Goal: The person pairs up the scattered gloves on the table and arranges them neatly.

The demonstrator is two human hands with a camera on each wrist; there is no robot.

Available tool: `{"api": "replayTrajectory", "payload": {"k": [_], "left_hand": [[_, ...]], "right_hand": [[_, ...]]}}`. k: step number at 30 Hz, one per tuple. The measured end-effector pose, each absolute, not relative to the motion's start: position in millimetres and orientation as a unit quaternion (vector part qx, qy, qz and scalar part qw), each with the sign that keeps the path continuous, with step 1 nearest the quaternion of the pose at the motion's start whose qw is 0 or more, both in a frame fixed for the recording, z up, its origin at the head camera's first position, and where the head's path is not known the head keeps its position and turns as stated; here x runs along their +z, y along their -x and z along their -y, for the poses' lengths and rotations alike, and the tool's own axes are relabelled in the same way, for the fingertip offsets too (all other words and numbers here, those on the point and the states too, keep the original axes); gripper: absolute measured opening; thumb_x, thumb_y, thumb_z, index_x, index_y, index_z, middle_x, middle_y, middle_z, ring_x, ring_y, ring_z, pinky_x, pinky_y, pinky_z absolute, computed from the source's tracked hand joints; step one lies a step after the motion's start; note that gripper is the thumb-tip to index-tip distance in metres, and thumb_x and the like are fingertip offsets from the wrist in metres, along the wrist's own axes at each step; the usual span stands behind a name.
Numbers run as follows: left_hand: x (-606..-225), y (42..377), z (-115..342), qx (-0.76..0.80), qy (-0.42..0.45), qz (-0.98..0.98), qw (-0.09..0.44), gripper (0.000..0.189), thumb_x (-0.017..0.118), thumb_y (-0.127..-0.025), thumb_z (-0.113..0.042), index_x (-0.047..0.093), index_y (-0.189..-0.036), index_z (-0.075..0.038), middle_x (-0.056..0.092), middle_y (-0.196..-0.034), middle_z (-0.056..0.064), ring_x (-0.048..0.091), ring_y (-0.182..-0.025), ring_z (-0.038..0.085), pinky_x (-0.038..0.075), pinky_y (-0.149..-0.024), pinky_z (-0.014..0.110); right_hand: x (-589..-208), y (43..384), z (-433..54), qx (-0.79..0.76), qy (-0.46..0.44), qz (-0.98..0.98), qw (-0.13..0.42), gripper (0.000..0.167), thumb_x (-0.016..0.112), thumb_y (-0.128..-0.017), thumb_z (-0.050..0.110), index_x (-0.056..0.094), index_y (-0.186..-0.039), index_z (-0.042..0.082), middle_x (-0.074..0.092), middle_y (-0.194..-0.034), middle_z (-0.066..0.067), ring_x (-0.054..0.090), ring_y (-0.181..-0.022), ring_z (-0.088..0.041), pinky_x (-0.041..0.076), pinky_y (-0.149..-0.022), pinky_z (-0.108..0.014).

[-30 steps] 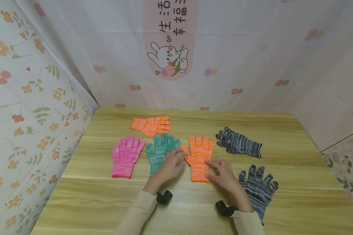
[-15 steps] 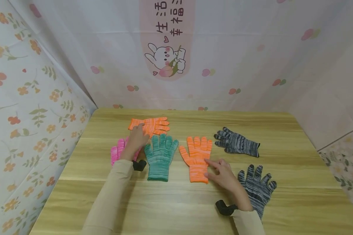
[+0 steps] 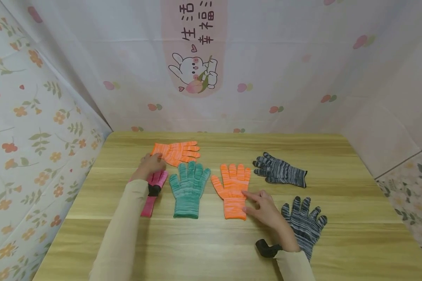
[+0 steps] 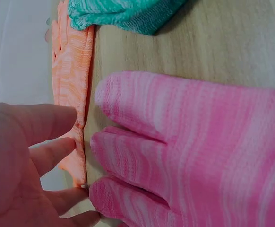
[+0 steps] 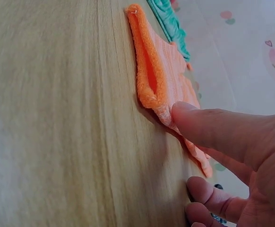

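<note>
My left hand [image 3: 149,164] hovers over the fingers of a pink knit glove [image 3: 148,206], its forearm hiding part of that glove. In the left wrist view the fingers are loosely spread, with fingertips right at the cuff of an orange glove [image 4: 71,71] and beside the pink fingertips. That back orange glove [image 3: 177,152] lies sideways. My right hand [image 3: 265,208] rests beside a second orange glove [image 3: 235,191], index finger and thumb at its right edge. In the right wrist view the thumb [image 5: 208,127] touches near its cuff. A green glove [image 3: 187,193] lies flat between them.
A black-and-grey glove [image 3: 281,170] lies sideways at the back right. Another black-and-grey glove [image 3: 304,224] lies partly under the right forearm in view. The wooden table [image 3: 204,249] ends at a patterned curtain [image 3: 267,70] behind and another at left.
My left hand has moved from between the green and front orange gloves, over the back orange glove, to the pink glove. My right hand stays at the front orange glove.
</note>
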State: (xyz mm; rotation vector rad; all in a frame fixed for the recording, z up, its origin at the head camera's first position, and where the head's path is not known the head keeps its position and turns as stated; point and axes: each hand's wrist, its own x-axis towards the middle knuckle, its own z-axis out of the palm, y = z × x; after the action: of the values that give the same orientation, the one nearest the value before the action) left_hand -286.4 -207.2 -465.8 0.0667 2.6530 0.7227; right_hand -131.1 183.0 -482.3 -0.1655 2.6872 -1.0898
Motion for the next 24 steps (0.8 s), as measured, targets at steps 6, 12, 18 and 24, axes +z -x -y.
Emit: {"api": "replayTrajectory", "payload": {"k": [6, 12, 18, 24], "left_hand": [[-456, 280, 204, 0.247, 0.005, -0.950, 0.188, 0.066, 0.041, -0.082, -0.020, 0.029, -0.140, 0.010, 0.014, -0.146, 0.034, 0.016, -0.130, 0.055, 0.025, -0.102, 0.064], [-452, 281, 199, 0.270, -0.008, -0.958, 0.095, 0.054, 0.035, -0.090, -0.015, 0.032, -0.134, 0.016, 0.017, -0.143, 0.035, 0.026, -0.126, 0.055, 0.027, -0.105, 0.059], [-433, 290, 183, 0.332, -0.053, -0.942, -0.004, 0.052, 0.036, -0.094, -0.007, 0.025, -0.139, 0.015, 0.015, -0.147, 0.032, 0.021, -0.134, 0.049, 0.022, -0.110, 0.055], [-404, 297, 152, 0.385, -0.116, -0.914, -0.052, 0.047, 0.036, -0.096, -0.008, 0.032, -0.141, 0.007, 0.023, -0.147, 0.024, 0.024, -0.135, 0.041, 0.026, -0.109, 0.052]], "right_hand": [[-482, 132, -182, -0.371, 0.049, -0.919, 0.121, 0.053, 0.069, -0.084, 0.026, 0.053, -0.134, 0.017, 0.036, -0.089, -0.006, 0.027, -0.083, -0.020, 0.024, -0.066, -0.030], [-480, 131, -180, -0.371, 0.044, -0.920, 0.122, 0.053, 0.069, -0.084, 0.026, 0.053, -0.133, 0.016, 0.036, -0.090, -0.006, 0.027, -0.083, -0.020, 0.024, -0.066, -0.030], [-479, 130, -180, -0.373, 0.042, -0.919, 0.123, 0.054, 0.069, -0.083, 0.027, 0.053, -0.133, 0.016, 0.037, -0.091, -0.006, 0.027, -0.084, -0.021, 0.024, -0.066, -0.030], [-481, 130, -181, -0.372, 0.040, -0.919, 0.126, 0.054, 0.069, -0.083, 0.028, 0.053, -0.133, 0.016, 0.036, -0.091, -0.006, 0.028, -0.085, -0.021, 0.024, -0.066, -0.030]]}}
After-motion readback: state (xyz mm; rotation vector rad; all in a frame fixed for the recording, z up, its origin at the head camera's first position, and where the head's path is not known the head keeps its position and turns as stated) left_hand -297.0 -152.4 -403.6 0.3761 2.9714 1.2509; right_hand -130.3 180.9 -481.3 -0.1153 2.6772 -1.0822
